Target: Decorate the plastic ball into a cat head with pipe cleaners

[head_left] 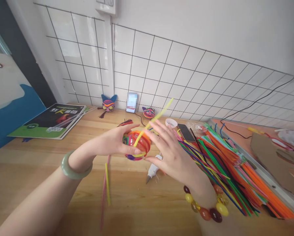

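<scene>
Striped ball (143, 143) in red, orange and other colours is held above the middle of the wooden surface (78, 203), whose back edge meets a wall with black grid lines. The largest thing on that surface is a heap of fuzzy stems (255, 185), mostly orange, green and blue, filling the right end; the right hand and wrist hide part of it. Beyond it, past a metal edging, lies a piece of brown cardboard (265, 160). A book (65, 113) with a black and green cover lies by the back left corner, clear sticks (65, 122) across it.

The left hand (112, 139) grips the ball, thumb in front and fingers behind, covering its left part. The right hand (171, 147) is at the ball's right side, fingers spread and thumb apart; whether they touch the yellow strip (165, 108) slanting up from the ball, I cannot tell. Beneath that hand, a white glue gun (152, 170) shows only in part, nozzle towards the front edge.

Along the back edge stand a lit phone (132, 102), a blue-eared striped figure (108, 105) to its left and a smaller striped figure (149, 113) to its right, then a small white bowl (171, 123).
</scene>
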A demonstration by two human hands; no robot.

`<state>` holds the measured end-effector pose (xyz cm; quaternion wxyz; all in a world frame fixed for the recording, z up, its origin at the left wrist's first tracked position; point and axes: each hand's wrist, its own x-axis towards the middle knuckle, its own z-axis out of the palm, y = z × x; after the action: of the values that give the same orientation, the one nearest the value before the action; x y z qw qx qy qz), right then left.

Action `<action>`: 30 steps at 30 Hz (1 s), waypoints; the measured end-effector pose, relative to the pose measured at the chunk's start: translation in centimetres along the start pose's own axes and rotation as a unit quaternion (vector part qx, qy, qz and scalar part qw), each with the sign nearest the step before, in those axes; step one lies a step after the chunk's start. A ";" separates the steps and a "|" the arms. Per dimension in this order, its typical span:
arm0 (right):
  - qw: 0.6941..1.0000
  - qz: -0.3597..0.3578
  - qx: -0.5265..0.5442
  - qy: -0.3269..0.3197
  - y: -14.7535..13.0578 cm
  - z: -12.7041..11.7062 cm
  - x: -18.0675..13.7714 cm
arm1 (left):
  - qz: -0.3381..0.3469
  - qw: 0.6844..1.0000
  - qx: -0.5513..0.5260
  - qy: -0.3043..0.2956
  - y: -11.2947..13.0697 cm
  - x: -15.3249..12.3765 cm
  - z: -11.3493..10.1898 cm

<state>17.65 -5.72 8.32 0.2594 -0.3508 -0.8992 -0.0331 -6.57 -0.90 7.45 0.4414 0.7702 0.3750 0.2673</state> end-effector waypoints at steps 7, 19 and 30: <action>0.963 0.173 0.206 0.017 0.9 0.8 0.1 | 0.032 0.994 -0.106 0.024 0.0 0.8 0.5; 0.843 0.225 0.482 -0.079 2.1 1.5 1.1 | 0.055 0.992 -0.113 0.009 0.2 1.0 2.4; 0.848 0.208 0.479 -0.088 2.7 1.4 0.9 | 0.060 0.976 -0.189 -0.085 1.1 1.0 1.4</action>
<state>18.25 -2.86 7.23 0.3156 -0.3631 -0.7286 0.4875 -4.61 -1.10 7.83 0.5929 0.7135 0.2320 0.2926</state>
